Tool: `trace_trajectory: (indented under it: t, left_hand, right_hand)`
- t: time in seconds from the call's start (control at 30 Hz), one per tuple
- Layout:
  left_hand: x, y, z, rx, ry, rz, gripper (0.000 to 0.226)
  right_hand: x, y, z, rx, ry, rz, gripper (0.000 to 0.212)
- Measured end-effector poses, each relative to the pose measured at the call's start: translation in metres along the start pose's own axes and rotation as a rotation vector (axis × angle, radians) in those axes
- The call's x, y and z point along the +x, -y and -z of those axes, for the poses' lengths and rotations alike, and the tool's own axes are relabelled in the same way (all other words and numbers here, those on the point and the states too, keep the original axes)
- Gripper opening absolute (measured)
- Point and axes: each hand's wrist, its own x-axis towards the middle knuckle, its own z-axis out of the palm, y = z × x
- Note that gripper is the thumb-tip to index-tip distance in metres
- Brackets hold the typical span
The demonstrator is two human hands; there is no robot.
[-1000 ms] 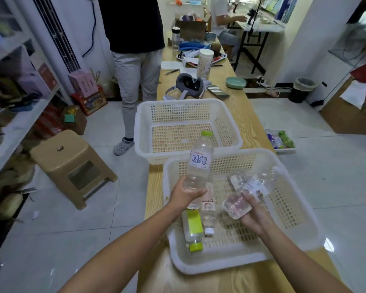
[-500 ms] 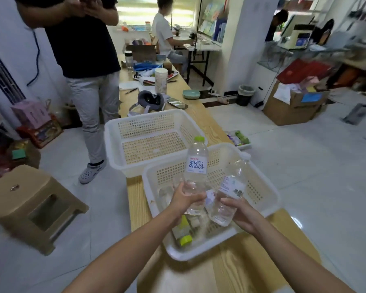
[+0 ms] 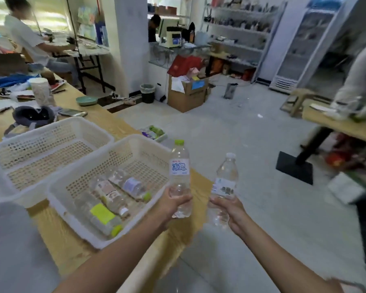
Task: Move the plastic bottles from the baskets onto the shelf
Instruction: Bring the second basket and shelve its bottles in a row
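My left hand (image 3: 171,205) grips a clear bottle with a green cap and a blue-lettered label (image 3: 179,168), held upright past the right rim of the near basket. My right hand (image 3: 228,210) holds a second clear bottle with a white cap (image 3: 226,178), also upright, out over the floor. The near white basket (image 3: 57,199) on the wooden table holds three bottles lying down: one with a yellow label (image 3: 99,214), one with a pinkish label (image 3: 110,193), one with a pale purple label (image 3: 129,185). The far white basket (image 3: 93,129) looks empty. Shelves (image 3: 237,32) stand across the room.
The long wooden table (image 3: 106,121) carries a dark headset (image 3: 32,117), a phone, a green dish (image 3: 86,100) and a white cup. On the floor are a cardboard box (image 3: 186,96), a bin (image 3: 147,92) and a stool. A second table (image 3: 342,125) and people are nearby.
The view has swung right, from the table toward the open floor and far shelves. Both hands lifted their bottles out of the near basket and carried them right, past its rim.
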Motion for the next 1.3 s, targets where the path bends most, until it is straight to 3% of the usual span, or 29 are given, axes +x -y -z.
trace_trajectory:
  t: [0.07,0.13,0.37,0.6,0.67,0.8,1.0,1.13,1.3]
  left_hand:
    - [-0.016,0.015,-0.038,0.003,0.090,0.030,0.033]
    - [-0.037,0.033,-0.079,0.006,0.174,0.069,0.037]
    - [-0.115,0.101,-0.211,0.256,0.572,0.192,0.038]
    - [-0.181,0.140,-0.314,0.458,1.029,0.253,0.052]
    - [-0.198,0.147,-0.342,0.491,1.157,0.250,0.047]
    - [-0.240,0.168,-0.387,0.545,1.395,0.229,0.043]
    - [-0.318,0.216,-0.413,0.650,1.655,0.245,0.045]
    - [-0.395,0.247,-0.403,0.692,1.847,0.309,0.043]
    - [-0.499,0.279,-0.359,0.734,2.133,0.322,0.038]
  right_hand:
    - [-0.030,-0.005,0.041,0.013,-0.128,0.008,0.044]
    - [-0.068,-0.011,0.083,0.041,-0.237,0.006,0.035]
    - [-0.217,-0.044,0.221,0.215,-0.677,0.057,0.065]
    - [-0.344,-0.071,0.275,0.450,-1.058,0.187,0.051]
    - [-0.372,-0.079,0.283,0.491,-1.192,0.200,0.041]
    - [-0.426,-0.098,0.289,0.562,-1.467,0.209,0.030]
    - [-0.515,-0.133,0.253,0.713,-1.817,0.226,0.032]
    - [-0.573,-0.157,0.196,0.832,-2.054,0.231,0.043]
    - [-0.640,-0.187,0.111,0.913,-2.246,0.284,0.026]
